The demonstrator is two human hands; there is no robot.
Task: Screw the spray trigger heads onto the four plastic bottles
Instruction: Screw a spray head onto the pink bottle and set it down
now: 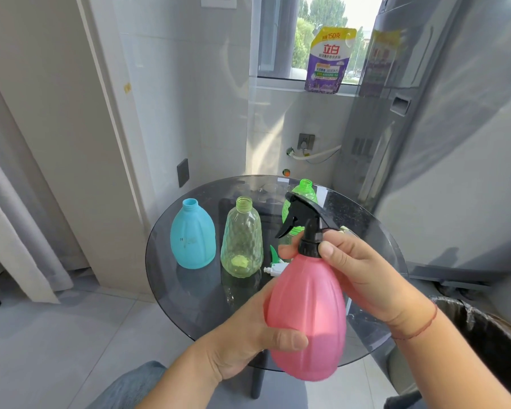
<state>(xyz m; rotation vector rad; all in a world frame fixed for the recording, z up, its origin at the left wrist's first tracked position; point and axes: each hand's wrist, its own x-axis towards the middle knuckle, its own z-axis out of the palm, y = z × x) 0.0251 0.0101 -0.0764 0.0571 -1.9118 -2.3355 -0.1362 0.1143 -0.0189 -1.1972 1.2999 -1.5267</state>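
I hold a pink bottle (307,308) above the near edge of the round glass table (189,290). My left hand (248,335) grips its lower body. My right hand (360,270) pinches the collar of the black spray trigger head (303,222) sitting on the pink bottle's neck. On the table stand a blue bottle (193,234), a pale yellow-green clear bottle (242,240) and a bright green bottle (303,193), all with bare necks. A green and white trigger head (275,262) lies on the glass, partly hidden behind the pink bottle.
A waste bin with a dark liner (484,343) stands at the right of the table. A grey appliance (455,143) rises at the right. A detergent pouch (331,60) stands on the window sill. A curtain (18,231) hangs at the left.
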